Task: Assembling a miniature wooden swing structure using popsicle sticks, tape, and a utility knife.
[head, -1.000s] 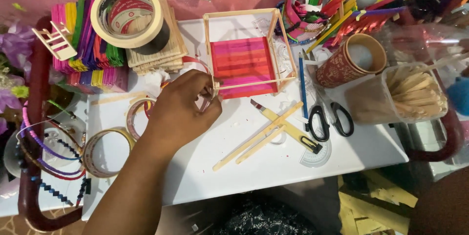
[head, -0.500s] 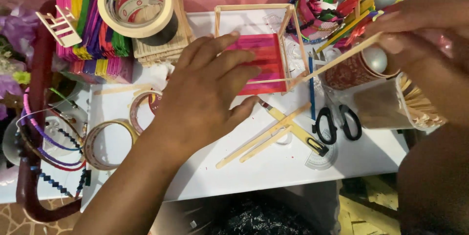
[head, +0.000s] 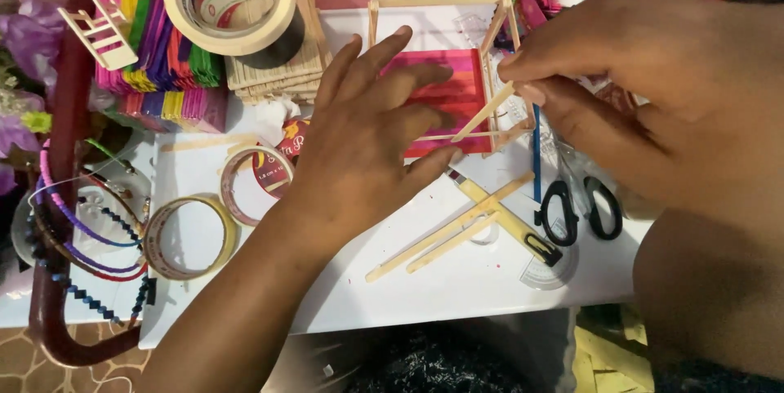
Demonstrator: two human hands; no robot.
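the left hand [head: 371,128] lies flat and spread, fingers fanned out over the pink and red stick floor [head: 457,83] of a little craft-stick frame [head: 498,34], pressing it down onto the white board [head: 457,287]. the right hand [head: 645,75] comes in from the other side with thumb and forefinger pressed together on the upper end of a single bare wooden stick [head: 483,112], which slants down from the pinch toward the frame's near corner, just past the left fingertips.

that stick looks feather-light, thin and fairly stiff, so i'd judge it easy to steer from one end but quick to snap or twist if bent. the frame itself seems fragile: slim uprights and rails joined only at their ends, likely to rack or pop apart if squeezed from the side. the safest place to steady it is where the left palm already bears, on the solid floor, not on the posts.

below the left wrist lie three loose sticks [head: 445,230], a yellow utility knife [head: 510,222] and black-handled scissors [head: 580,209] under the right hand. beyond the left fingers sit a big roll of masking tape [head: 233,1] on stacked coloured sticks [head: 155,42]; smaller tape rolls [head: 184,238] lie beside the left forearm.
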